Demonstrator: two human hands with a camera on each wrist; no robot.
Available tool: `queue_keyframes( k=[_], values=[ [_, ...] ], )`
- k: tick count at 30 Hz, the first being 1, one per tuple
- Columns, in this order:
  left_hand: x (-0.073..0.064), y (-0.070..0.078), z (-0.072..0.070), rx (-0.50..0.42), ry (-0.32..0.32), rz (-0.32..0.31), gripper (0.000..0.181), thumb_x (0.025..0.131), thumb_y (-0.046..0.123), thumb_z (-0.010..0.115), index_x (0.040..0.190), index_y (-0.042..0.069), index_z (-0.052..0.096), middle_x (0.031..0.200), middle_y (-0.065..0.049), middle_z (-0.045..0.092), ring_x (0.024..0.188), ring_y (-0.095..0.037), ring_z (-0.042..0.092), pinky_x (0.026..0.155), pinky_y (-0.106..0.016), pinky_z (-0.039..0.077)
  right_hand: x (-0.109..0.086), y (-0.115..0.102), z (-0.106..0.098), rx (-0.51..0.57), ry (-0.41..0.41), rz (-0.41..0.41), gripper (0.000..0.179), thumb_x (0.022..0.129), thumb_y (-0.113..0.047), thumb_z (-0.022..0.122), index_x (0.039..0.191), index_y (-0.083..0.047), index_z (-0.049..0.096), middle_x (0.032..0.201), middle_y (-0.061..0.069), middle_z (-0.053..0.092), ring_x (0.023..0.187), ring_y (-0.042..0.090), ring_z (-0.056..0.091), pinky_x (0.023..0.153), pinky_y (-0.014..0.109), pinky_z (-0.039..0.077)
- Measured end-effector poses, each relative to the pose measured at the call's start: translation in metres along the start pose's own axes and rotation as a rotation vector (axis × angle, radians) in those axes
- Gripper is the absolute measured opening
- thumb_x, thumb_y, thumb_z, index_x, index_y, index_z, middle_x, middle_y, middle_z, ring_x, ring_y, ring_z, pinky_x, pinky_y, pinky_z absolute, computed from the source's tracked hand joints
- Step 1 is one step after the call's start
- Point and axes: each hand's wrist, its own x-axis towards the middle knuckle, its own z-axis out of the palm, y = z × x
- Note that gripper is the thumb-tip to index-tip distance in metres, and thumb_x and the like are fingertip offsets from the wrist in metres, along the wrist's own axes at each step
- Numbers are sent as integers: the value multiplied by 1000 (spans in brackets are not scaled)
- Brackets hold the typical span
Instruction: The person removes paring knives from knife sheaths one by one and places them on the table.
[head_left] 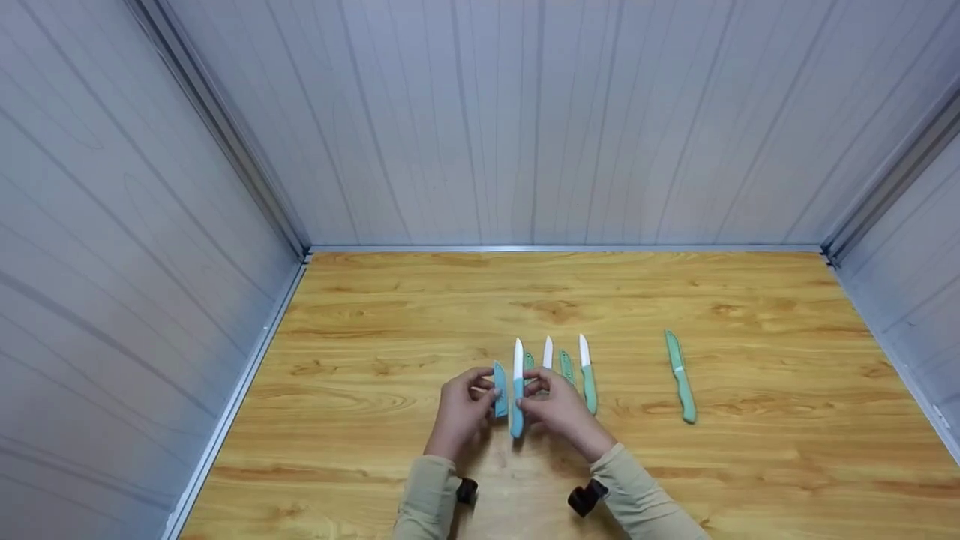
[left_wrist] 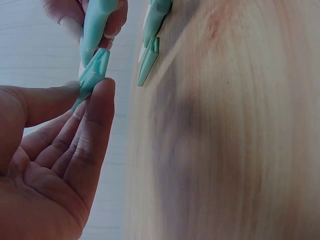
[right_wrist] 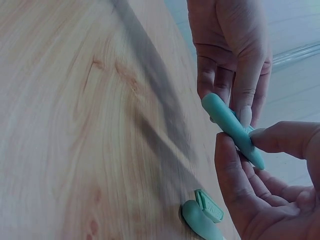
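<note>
My left hand [head_left: 465, 409] pinches a light blue blade sheath [head_left: 500, 390] [left_wrist: 94, 75] between thumb and fingers. Just right of it, my right hand [head_left: 562, 412] holds a paring knife [head_left: 518, 390] by its light blue handle [right_wrist: 227, 122], white blade pointing away from me. Sheath and knife stand side by side, apart in the head view, both raised above the table. Beyond the right hand lie a second knife, only its white blade [head_left: 547, 351] showing clearly, a third knife with a green handle [head_left: 589, 390], and two green sheaths [head_left: 566, 365], partly hidden by the hand.
Farther right on the wooden table [head_left: 375, 322] lies a green knife [head_left: 681, 379] with its blade inside a green sheath. Pale panel walls [head_left: 495, 127] enclose the table at the back and both sides. A dark wrist camera [head_left: 587, 498] sits at the right cuff.
</note>
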Motion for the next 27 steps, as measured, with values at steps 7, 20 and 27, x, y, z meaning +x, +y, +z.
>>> queue_keyframes(
  k=[7, 20, 27],
  values=[
    [1, 1, 0, 3, -2, -35, 30, 89, 1, 65, 119, 2, 62, 91, -9, 63, 74, -20, 64, 62, -37, 56, 0, -1, -1, 5, 3, -9, 46, 84, 1, 64, 125, 11, 47, 93, 14, 59, 76, 21, 65, 62, 34, 56],
    [3, 0, 0, -13, 5, 2, 29, 89, -2, 64, 118, -1, 62, 88, -10, 63, 69, -21, 63, 59, -42, 56, 1, -6, 2, 43, -10, 11, 45, 86, 5, 62, 127, 13, 45, 99, 24, 58, 80, 28, 65, 67, 43, 56],
    [6, -3, -1, 5, -6, -24, 29, 89, 0, 64, 119, 1, 62, 88, -9, 63, 68, -20, 62, 58, -41, 55, -11, -30, 4, 50, -25, 17, 42, 86, 7, 60, 125, 15, 45, 98, 26, 57, 80, 30, 64, 70, 47, 56]
  ],
)
